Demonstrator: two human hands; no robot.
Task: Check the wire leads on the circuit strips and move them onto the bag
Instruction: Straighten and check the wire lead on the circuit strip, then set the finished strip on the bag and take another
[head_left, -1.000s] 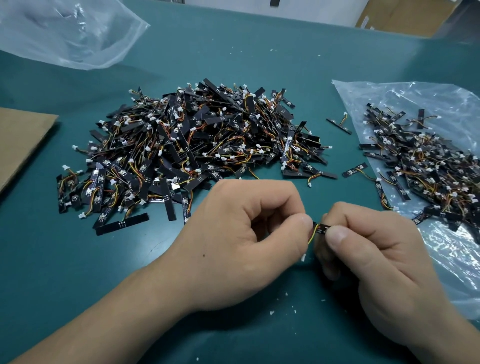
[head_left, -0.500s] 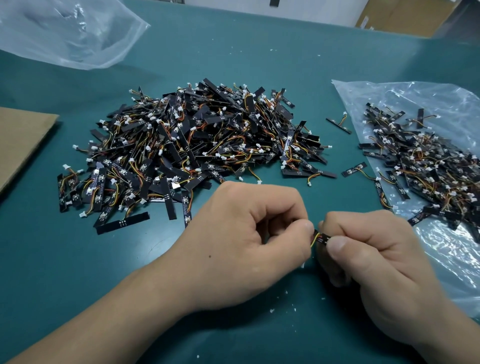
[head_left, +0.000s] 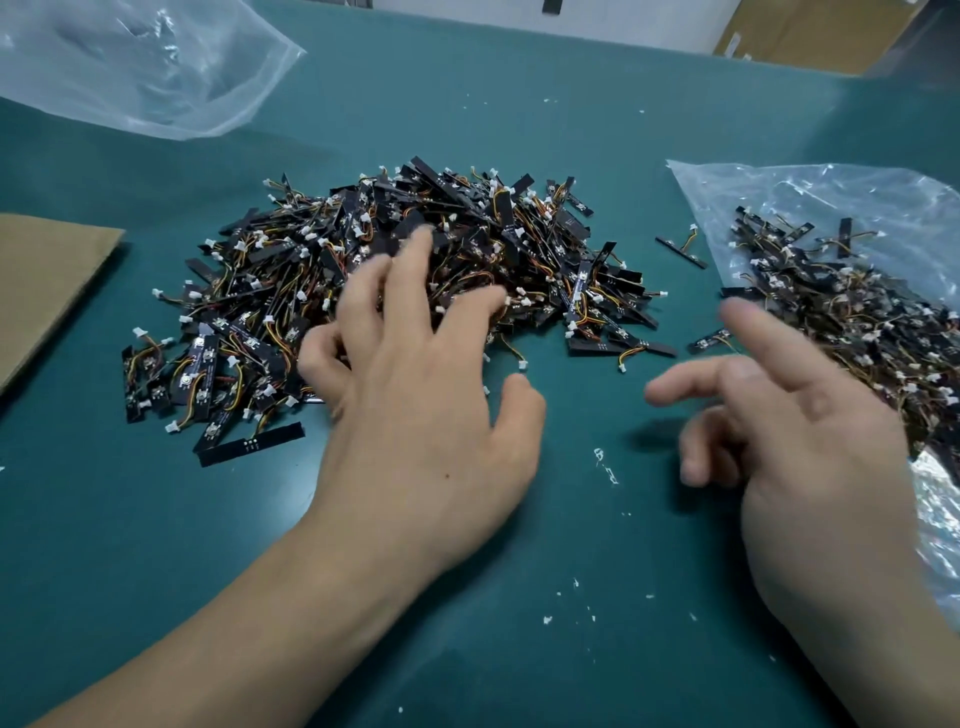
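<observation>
A big heap of black circuit strips (head_left: 519, 249) with orange and yellow wire leads and white plugs lies in the middle of the green table. My left hand (head_left: 415, 395) is spread over the near edge of that heap, fingers straight and blurred, holding nothing I can see. My right hand (head_left: 789, 431) hovers by the left edge of a clear plastic bag (head_left: 810, 192), fingers loose and apart, empty. A second pile of strips (head_left: 857, 312) lies on that bag.
Another crumpled clear bag (head_left: 140, 67) lies at the back left. A brown cardboard sheet (head_left: 47, 280) sits at the left edge. Loose strips (head_left: 680, 249) lie between heap and bag. White crumbs (head_left: 605, 462) dot the green table (head_left: 571, 104).
Both hands were pinching one strip together near the front. They have let go and parted: the left hand reached forward onto the heap, the right swung toward the bag. The strip is out of both hands.
</observation>
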